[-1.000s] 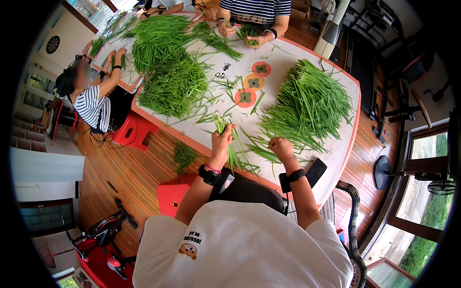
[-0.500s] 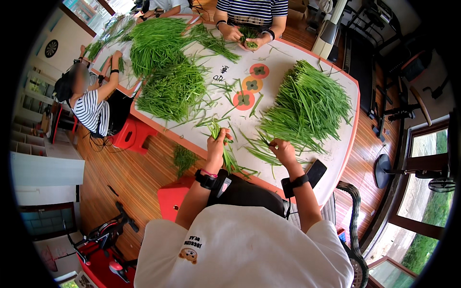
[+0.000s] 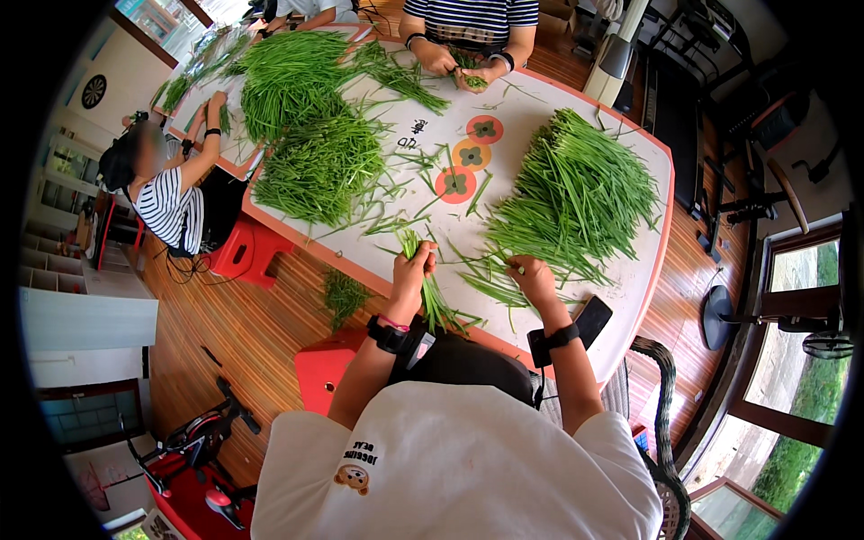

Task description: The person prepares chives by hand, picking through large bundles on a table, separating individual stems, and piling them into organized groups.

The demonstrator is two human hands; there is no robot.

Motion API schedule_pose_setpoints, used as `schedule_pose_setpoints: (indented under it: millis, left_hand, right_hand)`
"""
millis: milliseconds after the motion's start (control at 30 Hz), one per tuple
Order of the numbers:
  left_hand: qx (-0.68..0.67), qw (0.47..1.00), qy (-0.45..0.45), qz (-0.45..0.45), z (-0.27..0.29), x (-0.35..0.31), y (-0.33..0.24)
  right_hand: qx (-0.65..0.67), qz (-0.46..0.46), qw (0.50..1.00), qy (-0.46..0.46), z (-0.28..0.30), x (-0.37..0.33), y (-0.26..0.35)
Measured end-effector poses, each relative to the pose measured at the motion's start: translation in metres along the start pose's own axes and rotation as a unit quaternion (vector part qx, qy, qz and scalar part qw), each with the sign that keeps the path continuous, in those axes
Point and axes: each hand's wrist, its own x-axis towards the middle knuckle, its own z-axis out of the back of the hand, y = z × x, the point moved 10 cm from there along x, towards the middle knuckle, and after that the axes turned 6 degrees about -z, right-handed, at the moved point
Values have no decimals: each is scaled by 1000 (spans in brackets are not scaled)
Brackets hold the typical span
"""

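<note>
My left hand (image 3: 413, 277) is closed around a small bunch of garlic chives (image 3: 434, 301); the pale ends stick up above the fist and the green leaves hang below, over the table's near edge. To its right, my right hand (image 3: 535, 278) is pinched at the loose chives (image 3: 486, 279) lying in front of a big heap. Its fingertips appear to grip a stalk, though the fingers partly hide it. That big heap of garlic chives (image 3: 580, 193) covers the right side of the white table (image 3: 378, 99), beyond my right hand.
More chives (image 3: 319, 166) are piled at the table's left. A black phone (image 3: 591, 322) lies near the right front edge. Across the table a person (image 3: 470, 27) handles a chive bunch; another person (image 3: 171, 202) sits at the left. A red stool (image 3: 247, 252) stands on the floor.
My right hand has shifted slightly at the loose chives and its fingers have drawn closer together. My left hand keeps hold of its bunch, turned a little.
</note>
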Motion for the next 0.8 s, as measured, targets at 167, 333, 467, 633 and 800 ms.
schedule_pose_setpoints:
  millis: [167, 333, 467, 633, 800]
  left_hand:
    - [13, 999, 28, 14, -12, -3, 0]
    - [54, 990, 115, 62, -31, -7, 16]
    - [-3, 982, 152, 116, -51, -10, 28]
    - [-25, 992, 108, 60, -45, 1, 19]
    - [-41, 999, 17, -25, -29, 3, -5]
  right_hand:
    - [43, -7, 999, -23, 11, 0, 11]
    - [256, -39, 965, 27, 23, -6, 36]
    - [382, -20, 922, 53, 23, -17, 65]
    - [339, 42, 931, 127, 11, -29, 94]
    - [359, 15, 933, 23, 28, -20, 80]
